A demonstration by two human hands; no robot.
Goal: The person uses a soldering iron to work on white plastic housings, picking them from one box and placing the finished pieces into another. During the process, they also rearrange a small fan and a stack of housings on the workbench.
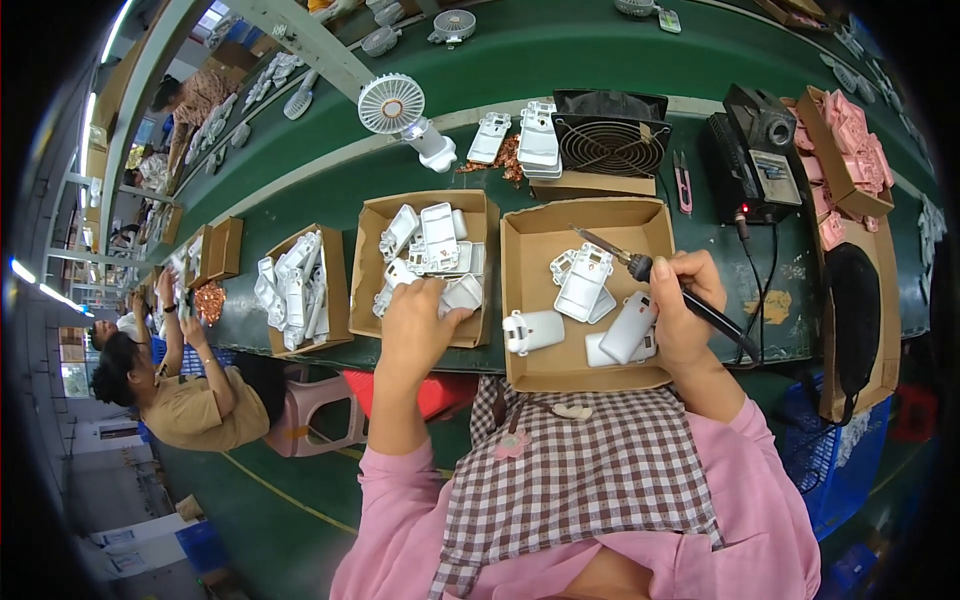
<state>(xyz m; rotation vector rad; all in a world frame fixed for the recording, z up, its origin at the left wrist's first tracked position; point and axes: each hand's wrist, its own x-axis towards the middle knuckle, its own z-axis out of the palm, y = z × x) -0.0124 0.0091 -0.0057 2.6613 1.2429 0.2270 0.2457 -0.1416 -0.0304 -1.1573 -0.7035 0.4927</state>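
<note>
My left hand (415, 325) reaches into the middle cardboard box (356, 325). Its thumb and fingers close about a white plastic casing (463, 296) among several more; part of the grip is hidden. In my right hand (683, 308) is a soldering iron (630, 262), its metal tip pointing up and left over the right cardboard box (588, 379). That box holds several white casings, some showing inner parts. One smooth white casing (628, 328) lies close beside my right fingers; whether they touch it cannot be told.
A third box of white parts (292, 290) stands left. Behind are a handheld fan (395, 108), stacked casings (539, 140), a black fan (612, 140), tweezers (683, 183) and a soldering station (760, 150). Pink parts (850, 150) fill a box at right. A co-worker (190, 395) sits far left.
</note>
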